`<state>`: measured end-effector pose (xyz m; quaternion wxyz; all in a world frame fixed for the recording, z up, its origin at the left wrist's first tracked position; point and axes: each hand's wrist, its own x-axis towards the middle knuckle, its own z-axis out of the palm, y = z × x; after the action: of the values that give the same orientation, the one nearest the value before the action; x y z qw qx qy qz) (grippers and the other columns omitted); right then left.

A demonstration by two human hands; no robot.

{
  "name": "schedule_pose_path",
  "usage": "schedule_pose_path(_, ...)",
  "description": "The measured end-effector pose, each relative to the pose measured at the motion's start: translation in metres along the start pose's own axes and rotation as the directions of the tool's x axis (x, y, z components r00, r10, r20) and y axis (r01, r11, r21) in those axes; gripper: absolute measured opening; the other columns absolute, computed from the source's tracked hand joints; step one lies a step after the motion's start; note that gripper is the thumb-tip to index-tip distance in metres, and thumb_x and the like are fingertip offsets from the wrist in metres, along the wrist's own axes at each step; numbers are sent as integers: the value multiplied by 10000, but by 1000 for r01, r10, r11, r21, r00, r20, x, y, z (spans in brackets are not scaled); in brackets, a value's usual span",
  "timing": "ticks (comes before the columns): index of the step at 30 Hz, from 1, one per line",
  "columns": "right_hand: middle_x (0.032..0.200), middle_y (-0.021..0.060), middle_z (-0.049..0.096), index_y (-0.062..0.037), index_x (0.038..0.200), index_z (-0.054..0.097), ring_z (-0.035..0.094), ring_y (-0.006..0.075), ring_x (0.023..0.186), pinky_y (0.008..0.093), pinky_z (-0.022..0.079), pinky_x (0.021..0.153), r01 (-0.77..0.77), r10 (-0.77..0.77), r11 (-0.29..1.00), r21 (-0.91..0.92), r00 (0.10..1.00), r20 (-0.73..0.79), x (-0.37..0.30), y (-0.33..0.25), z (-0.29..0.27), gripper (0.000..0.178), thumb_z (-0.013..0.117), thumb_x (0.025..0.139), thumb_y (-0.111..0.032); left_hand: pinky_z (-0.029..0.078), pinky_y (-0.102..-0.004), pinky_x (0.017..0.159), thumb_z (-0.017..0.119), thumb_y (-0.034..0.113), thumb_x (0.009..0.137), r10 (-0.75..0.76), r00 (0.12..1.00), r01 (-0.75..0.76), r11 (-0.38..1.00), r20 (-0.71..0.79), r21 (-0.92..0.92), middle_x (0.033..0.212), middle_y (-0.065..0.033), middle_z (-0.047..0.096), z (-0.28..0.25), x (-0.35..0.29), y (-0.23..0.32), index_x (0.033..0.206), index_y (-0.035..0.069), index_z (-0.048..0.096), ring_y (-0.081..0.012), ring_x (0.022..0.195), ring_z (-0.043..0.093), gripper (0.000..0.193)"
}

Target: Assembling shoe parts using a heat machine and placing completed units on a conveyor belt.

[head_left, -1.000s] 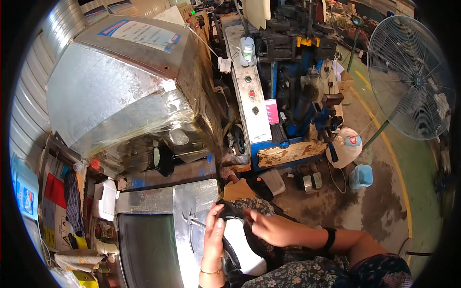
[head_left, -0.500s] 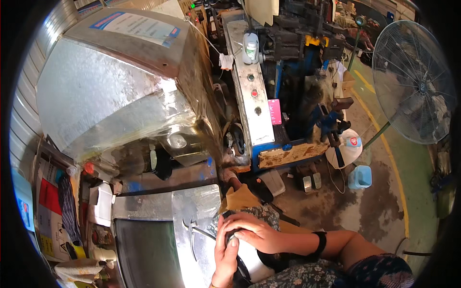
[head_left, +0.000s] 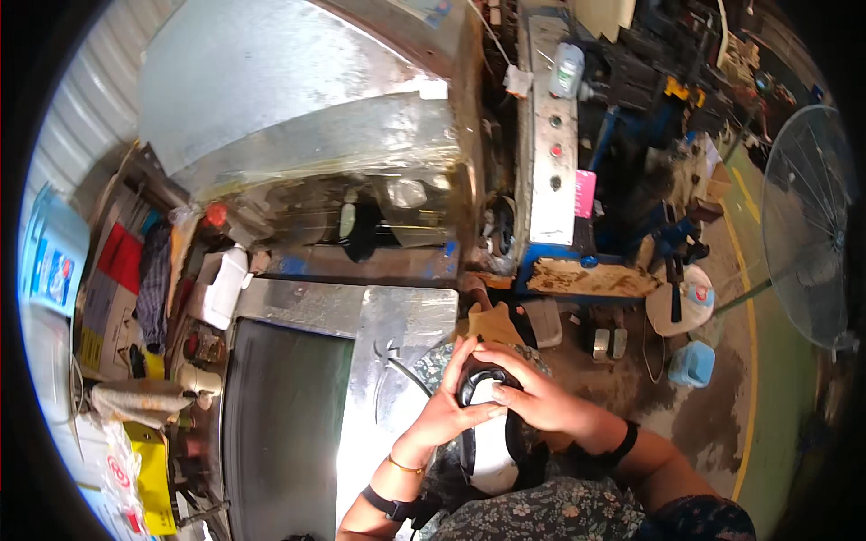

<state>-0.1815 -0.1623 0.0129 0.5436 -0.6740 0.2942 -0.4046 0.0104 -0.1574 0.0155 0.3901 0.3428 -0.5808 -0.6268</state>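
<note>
Both hands are closed around a long black-and-white piece (head_left: 492,451), shaped somewhat like a shoe, with a white middle and a black rim. My left hand (head_left: 444,403) grips its left side, the thumb lying across the white part. My right hand (head_left: 546,397) wraps the other side, its thumb at the upper end by a black loop-like edge. The fingertips of both hands meet above that end. Beside my left hand, a thin dark strip with a forked grey tip (head_left: 392,354) lies over the bare metal plate (head_left: 410,311).
A dark conveyor belt (head_left: 289,397) runs at the left below a sheet-metal hood (head_left: 289,81). Ahead stands a machine with a button panel (head_left: 552,189). A round stool (head_left: 672,316), a blue bucket (head_left: 692,364) and a large fan (head_left: 807,225) are on the right.
My view has turned left, so the surroundings sit further right. My hands, earlier clasped with the piece mostly hidden, have come apart somewhat, and its white part now shows between them.
</note>
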Motion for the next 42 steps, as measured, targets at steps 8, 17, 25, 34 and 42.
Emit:
schedule_pose_path(8, 1485, 129, 383, 3, 1472, 321, 347, 234, 1386, 391, 261, 1152, -166, 143, 854, 493, 986, 85, -30, -7, -52, 689, 629, 872, -134, 358, -502, 1058, 765, 539, 711, 79, 972, 129, 610, -222, 782, 1365, -383, 376, 79, -9, 40, 1427, 21, 368, -491, 1285, 401, 969)
schedule_pose_path(17, 1212, 104, 627, -17, 1314, 511, 585, 249, 1143, 384, 467, 969, -605, 726, 556, 570, 687, 22, -100, -54, -92, 540, 640, 859, -277, 431, -418, 1019, 702, 226, 864, 341, 929, -238, 847, -141, 475, 1263, -191, 595, 15, -31, -15, 1212, 8, 595, -372, 1207, 543, 424)
schedule_pose_path(25, 1126, 120, 669, -151, 1330, 548, 594, 288, 1148, 396, 509, 931, -419, 572, 811, 409, 716, -401, -133, -4, -40, 436, 614, 905, -221, 259, -555, 1105, 586, 499, 858, 211, 809, 514, 203, -549, 834, 1466, -273, 345, -93, -107, -165, 1347, 38, 494, -446, 1360, 321, 678)
schedule_pose_path(34, 1128, 118, 567, 8, 1249, 482, 592, 204, 946, 354, 507, 849, -176, 261, 916, 361, 943, -204, 213, 157, -19, 444, 641, 889, -196, 391, -487, 1049, 611, 311, 826, 480, 735, 379, 294, -479, 877, 1352, -242, 484, -80, -91, -163, 1185, 32, 590, -390, 1261, 466, 456)
schedule_pose_path(42, 1043, 157, 665, -27, 1218, 583, 636, 228, 975, 360, 522, 847, -77, 53, 994, 72, 956, 288, 258, 270, 29, 378, 608, 841, -42, 285, -632, 1068, 596, 402, 842, 324, 677, 554, 366, -660, 748, 1407, -243, 423, -74, -83, -220, 1326, 79, 522, -449, 1340, 349, 587)
